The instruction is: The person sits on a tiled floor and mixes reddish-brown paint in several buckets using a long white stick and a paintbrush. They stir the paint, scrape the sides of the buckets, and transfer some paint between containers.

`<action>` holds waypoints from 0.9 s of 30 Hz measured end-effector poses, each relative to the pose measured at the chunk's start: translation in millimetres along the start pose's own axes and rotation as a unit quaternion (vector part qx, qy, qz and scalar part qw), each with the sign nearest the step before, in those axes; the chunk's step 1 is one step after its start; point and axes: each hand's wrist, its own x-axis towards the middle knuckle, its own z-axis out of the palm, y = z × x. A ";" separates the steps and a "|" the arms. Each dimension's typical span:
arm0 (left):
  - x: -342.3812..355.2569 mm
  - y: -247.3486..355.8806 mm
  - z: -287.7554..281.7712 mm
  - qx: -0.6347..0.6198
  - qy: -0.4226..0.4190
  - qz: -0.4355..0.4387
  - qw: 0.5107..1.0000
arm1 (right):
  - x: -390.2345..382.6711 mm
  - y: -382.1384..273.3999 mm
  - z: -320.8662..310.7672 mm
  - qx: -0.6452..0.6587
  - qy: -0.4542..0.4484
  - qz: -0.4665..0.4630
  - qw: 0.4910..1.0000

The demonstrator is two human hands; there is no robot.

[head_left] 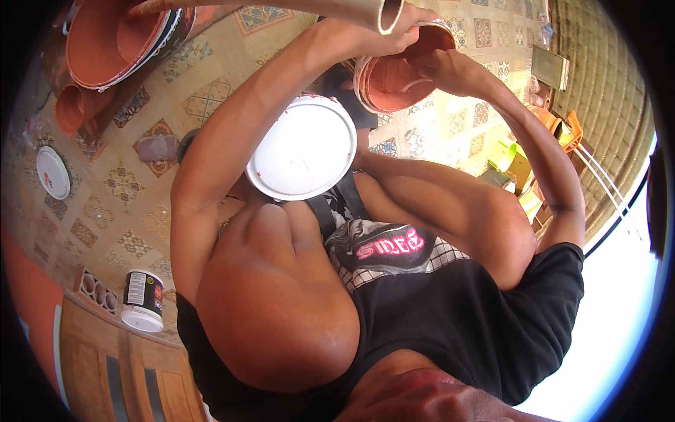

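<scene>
Holding a paint-smeared bucket up between both hands, I clench my left hand over its top rim and my right hand on its side. Below my grip sits a white lid.

Patterned tile floor in sunlight, wooden door, woven wall, orange chair

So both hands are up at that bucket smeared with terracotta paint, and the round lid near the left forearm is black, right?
Not quite: the round lid near the left forearm is white, not black, as the head view shows. The rest holds: the left hand and the right hand are both up at the terracotta-smeared bucket.
</scene>
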 end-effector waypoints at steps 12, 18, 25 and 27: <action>3.0 1.9 8.8 -0.008 -0.011 0.030 0.999 | -19.1 -62.6 -20.3 -0.304 0.067 -0.004 0.950; 3.7 6.1 18.0 -0.017 -0.020 0.036 0.999 | -17.2 -53.1 7.2 -0.328 0.096 -0.032 0.939; 3.6 6.5 21.0 -0.032 -0.003 0.028 0.999 | -18.9 -55.9 1.6 -0.334 0.031 -0.068 0.940; 3.8 8.9 21.4 -0.022 -0.005 0.024 0.999 | -19.6 -53.3 -9.3 -0.301 0.022 -0.084 0.950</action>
